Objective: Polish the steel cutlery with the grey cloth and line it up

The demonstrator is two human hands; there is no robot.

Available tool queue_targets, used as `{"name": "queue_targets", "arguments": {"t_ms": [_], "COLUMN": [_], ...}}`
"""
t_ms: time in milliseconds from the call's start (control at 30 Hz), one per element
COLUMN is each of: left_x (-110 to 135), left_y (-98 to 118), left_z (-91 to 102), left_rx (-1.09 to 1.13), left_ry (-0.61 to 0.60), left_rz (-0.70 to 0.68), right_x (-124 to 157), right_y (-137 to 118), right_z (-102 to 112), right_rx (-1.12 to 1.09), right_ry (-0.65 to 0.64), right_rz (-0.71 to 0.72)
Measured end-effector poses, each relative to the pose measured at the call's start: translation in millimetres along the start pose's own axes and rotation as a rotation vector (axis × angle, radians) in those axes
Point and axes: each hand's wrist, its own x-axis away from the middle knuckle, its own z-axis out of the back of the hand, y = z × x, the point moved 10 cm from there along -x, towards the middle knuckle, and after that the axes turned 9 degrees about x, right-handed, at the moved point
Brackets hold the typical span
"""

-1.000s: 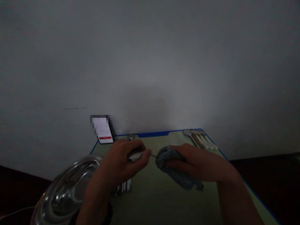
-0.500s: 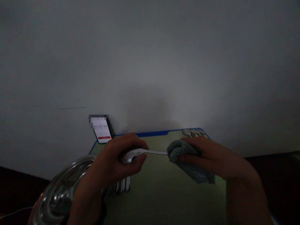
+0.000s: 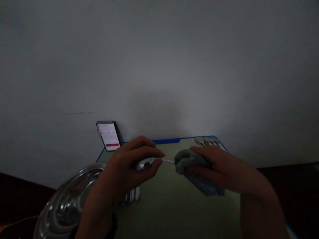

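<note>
Over the middle of the table, my left hand [image 3: 134, 164] is closed on a metal spoon [image 3: 146, 162], with its bowl partly hidden under the fingers. The thin handle runs right and disappears into a folded grey-green cloth [image 3: 190, 161]. My right hand [image 3: 219, 162] grips this cloth around the handle's far end, thumb in front and fingers behind, its loose part hanging down. Beyond my right hand, several spoons [image 3: 205, 140] lie at the table's back right corner. Below my left hand are more metal utensils [image 3: 133, 196], partly covered by the wrist.
A shiny round metal basin [image 3: 62, 205] stands at the lower left, beside the pale green, blue-edged table [image 3: 174, 212]. A lit phone [image 3: 111, 136] leans on the wall [image 3: 159, 66] at the table's back left. A thin cable [image 3: 22, 220] runs at far left.
My left hand has slid slightly right along the spoon, toward the cloth. My right hand and the cloth have shifted a little left, so less handle shows between them.
</note>
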Motion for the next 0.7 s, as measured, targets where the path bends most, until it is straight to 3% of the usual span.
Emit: {"name": "queue_targets", "arguments": {"t_ms": [700], "left_x": [0.0], "left_y": [6.5], "left_z": [-5.9], "left_rx": [0.001], "left_ry": [-0.048], "left_rz": [0.011], "right_x": [6.1], "right_y": [0.4], "right_z": [0.8], "right_rx": [0.020], "right_ry": [-0.009], "right_rz": [-0.035]}}
